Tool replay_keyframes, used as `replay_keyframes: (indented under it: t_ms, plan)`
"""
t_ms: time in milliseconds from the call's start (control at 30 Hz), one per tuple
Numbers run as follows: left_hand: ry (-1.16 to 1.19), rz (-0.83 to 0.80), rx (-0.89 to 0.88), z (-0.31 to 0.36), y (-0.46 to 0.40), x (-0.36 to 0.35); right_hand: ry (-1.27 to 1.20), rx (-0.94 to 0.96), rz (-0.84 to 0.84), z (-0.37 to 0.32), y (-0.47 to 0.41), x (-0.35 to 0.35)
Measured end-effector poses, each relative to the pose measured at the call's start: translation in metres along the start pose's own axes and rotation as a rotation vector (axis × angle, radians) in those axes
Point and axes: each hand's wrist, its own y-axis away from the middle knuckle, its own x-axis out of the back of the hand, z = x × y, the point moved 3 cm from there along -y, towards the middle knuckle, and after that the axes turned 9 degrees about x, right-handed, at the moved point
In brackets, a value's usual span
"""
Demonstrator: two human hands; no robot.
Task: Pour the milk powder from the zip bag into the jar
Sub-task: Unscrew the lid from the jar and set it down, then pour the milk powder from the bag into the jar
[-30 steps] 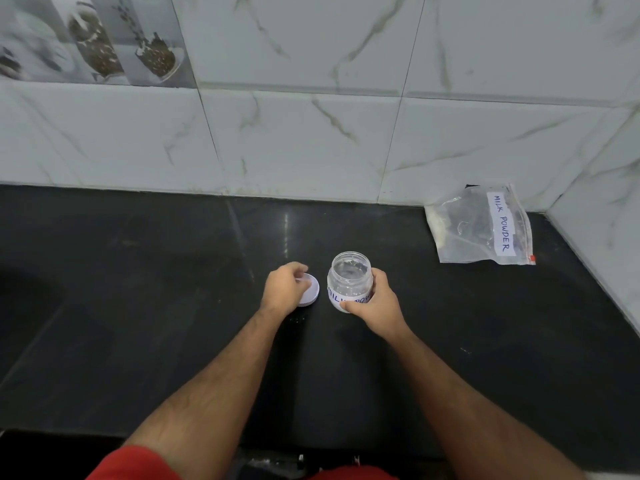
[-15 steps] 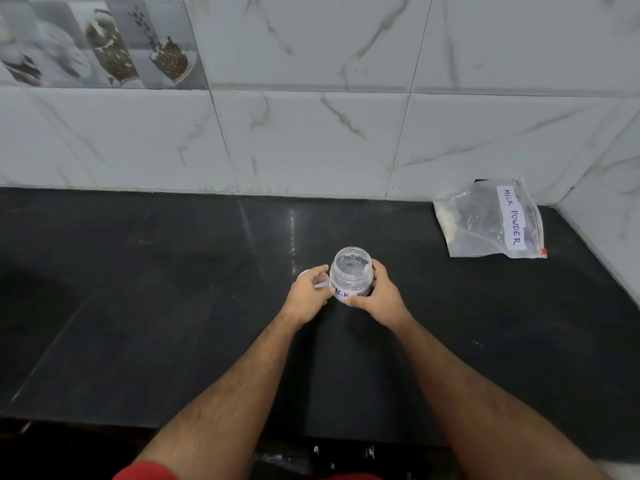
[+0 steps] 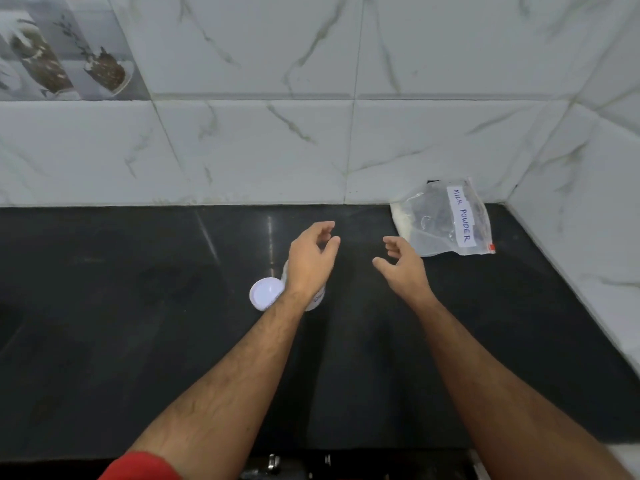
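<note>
A clear zip bag [image 3: 440,223] labelled "MILK POWDER" leans against the back wall at the right, with white powder showing along its left edge. The small jar [image 3: 318,299] stands on the black counter, mostly hidden under my left wrist; only slivers of it show. Its white lid [image 3: 265,293] lies flat just left of it. My left hand [image 3: 311,261] hovers above the jar with fingers apart and holds nothing. My right hand [image 3: 403,268] is open too, fingers spread, a short way from the bag's lower left corner.
The black stone counter [image 3: 138,323] runs left to right, bounded by marble-tiled walls behind and at the right [image 3: 588,220]. Its front edge lies near the bottom of the view.
Both hands have let go of the jar and lifted away. The right hand moved right toward the bag; the left hand rose above the jar. The lid stays on the counter.
</note>
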Motion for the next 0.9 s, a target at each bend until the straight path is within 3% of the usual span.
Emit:
replay_keyframes:
  t_ms: [167,467,900]
  plan:
    - [-0.066,-0.1,0.015,0.018,-0.01,-0.069,0.039,-0.05,0.095,0.028,-0.023,0.064]
    - [-0.234,-0.237,0.072,0.028,-0.034,-0.164,0.179,-0.142,0.104,0.104,-0.068,0.149]
    - [-0.279,-0.3,0.161,0.05,-0.095,-0.253,0.252,-0.314,0.155,0.182,-0.177,0.2]
